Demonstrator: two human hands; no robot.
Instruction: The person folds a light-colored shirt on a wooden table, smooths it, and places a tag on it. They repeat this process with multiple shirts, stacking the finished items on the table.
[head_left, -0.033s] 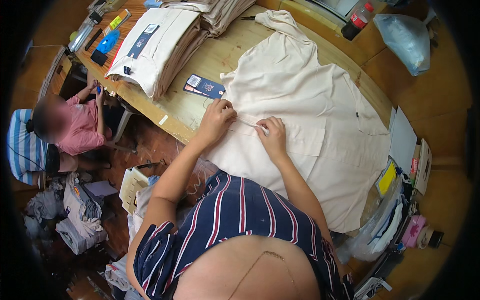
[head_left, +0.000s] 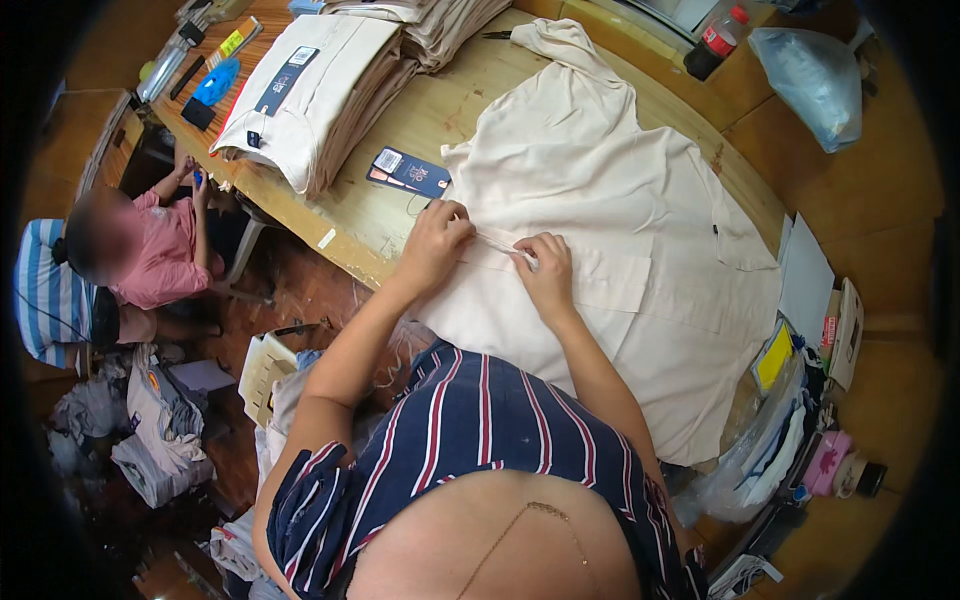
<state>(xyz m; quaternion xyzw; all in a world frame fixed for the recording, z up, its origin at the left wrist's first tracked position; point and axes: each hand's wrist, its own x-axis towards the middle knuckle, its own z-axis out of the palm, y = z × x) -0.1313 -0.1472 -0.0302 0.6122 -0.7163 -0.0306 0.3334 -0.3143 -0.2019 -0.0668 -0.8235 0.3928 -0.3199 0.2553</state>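
Both the left hand (head_left: 436, 238) and right hand (head_left: 546, 272) pinch a narrow fold of the cream garment (head_left: 585, 175), thumbs and fingertips together on cloth. It spreads from twelve to two o'clock across the table (head_left: 447, 95); likely light, soft, easily creased, best gripped along doubled edges.

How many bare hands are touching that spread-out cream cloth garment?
2: the left hand, near the dark-blue rectangular tag, and the right hand, farther right on the cream cloth garment.
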